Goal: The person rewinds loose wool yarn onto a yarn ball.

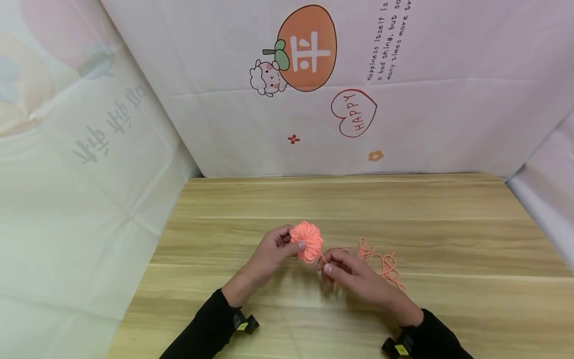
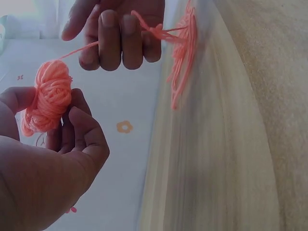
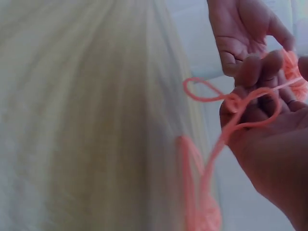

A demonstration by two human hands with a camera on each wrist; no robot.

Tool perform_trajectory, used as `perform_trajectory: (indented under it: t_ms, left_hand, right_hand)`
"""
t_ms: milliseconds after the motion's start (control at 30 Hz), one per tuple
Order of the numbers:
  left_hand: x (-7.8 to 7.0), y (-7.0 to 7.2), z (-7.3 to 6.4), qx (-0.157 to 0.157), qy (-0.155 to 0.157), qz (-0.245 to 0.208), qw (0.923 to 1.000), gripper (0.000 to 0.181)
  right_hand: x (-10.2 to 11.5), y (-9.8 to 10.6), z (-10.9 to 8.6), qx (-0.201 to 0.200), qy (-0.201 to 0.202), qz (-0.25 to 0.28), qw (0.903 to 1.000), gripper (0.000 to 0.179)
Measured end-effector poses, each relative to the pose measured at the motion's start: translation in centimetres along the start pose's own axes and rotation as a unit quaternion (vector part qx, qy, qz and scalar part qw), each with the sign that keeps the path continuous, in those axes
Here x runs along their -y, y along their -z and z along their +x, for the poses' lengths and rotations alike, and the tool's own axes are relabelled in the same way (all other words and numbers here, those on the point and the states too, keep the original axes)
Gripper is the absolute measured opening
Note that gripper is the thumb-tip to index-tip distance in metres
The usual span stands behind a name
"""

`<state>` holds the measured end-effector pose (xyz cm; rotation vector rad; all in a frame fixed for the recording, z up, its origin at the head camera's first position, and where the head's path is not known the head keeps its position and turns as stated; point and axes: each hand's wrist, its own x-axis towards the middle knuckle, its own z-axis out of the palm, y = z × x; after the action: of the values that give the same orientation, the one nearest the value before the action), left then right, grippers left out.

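A small ball of coral-pink yarn [image 1: 309, 238] is held up over the table by my left hand [image 1: 268, 255]. The thumb lies across its near face and the fingers are behind it, as the left wrist view shows on the yarn ball [image 2: 54, 96]. From the ball a short taut strand runs to my right hand [image 1: 356, 279], whose curled fingers [image 2: 109, 41] hold it just to the right. Loose loops and a small tangle of yarn [image 3: 236, 103] hang from the right hand's fingers in the right wrist view. More slack yarn [image 1: 388, 267] trails down beyond that hand.
The wood-grain table [image 1: 215, 199] spreads under both hands. Behind it hangs a white printed cloth [image 1: 233, 134], with another pale cloth [image 1: 89, 209] along the left side. Dark wrist cameras [image 1: 245, 323] are strapped at the sleeves.
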<state>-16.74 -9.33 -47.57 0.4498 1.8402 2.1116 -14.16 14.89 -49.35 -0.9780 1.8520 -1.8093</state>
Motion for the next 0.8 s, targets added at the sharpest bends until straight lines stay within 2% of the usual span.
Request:
perform_trajectory:
  t_ms: [100, 167, 367, 467, 633, 700, 800]
  left_hand:
    - [-0.1, 0.0, 0.0, 0.001, 0.001, -0.006, 1.0, 0.033]
    - [-0.1, -0.1, -0.1, 0.007, 0.001, -0.008, 0.9999, 0.033]
    - [-0.3, -0.5, -0.5, 0.063, -0.001, -0.015, 0.9979, 0.028]
    - [-0.5, -0.8, -0.7, 0.088, -0.007, 0.006, 0.9961, 0.024]
    - [-0.5, -0.9, -1.0, 0.116, -0.02, 0.073, 0.9904, 0.018]
    - [-0.4, -0.8, -1.2, 0.124, -0.018, 0.084, 0.9886, 0.017]
    - [-0.4, -0.8, -1.4, 0.136, 0.0, 0.084, 0.9871, 0.018]
  right_hand:
    - [-0.6, -0.2, 0.2, 0.019, 0.024, 0.019, 0.9994, 0.026]
    - [-0.9, -0.3, 0.3, 0.026, 0.02, 0.029, 0.999, 0.029]
    - [-1.0, 0.0, 0.8, 0.026, -0.045, 0.06, 0.9969, 0.039]
    - [-0.7, 0.3, 1.1, 0.029, -0.064, 0.06, 0.9957, 0.042]
    - [-0.2, 0.8, 1.6, 0.022, -0.108, 0.006, 0.9939, 0.041]
    - [-0.1, 1.1, 1.8, 0.027, -0.116, 0.003, 0.9929, 0.042]
    - [0.0, 1.5, 2.0, 0.036, -0.114, 0.032, 0.9923, 0.04]
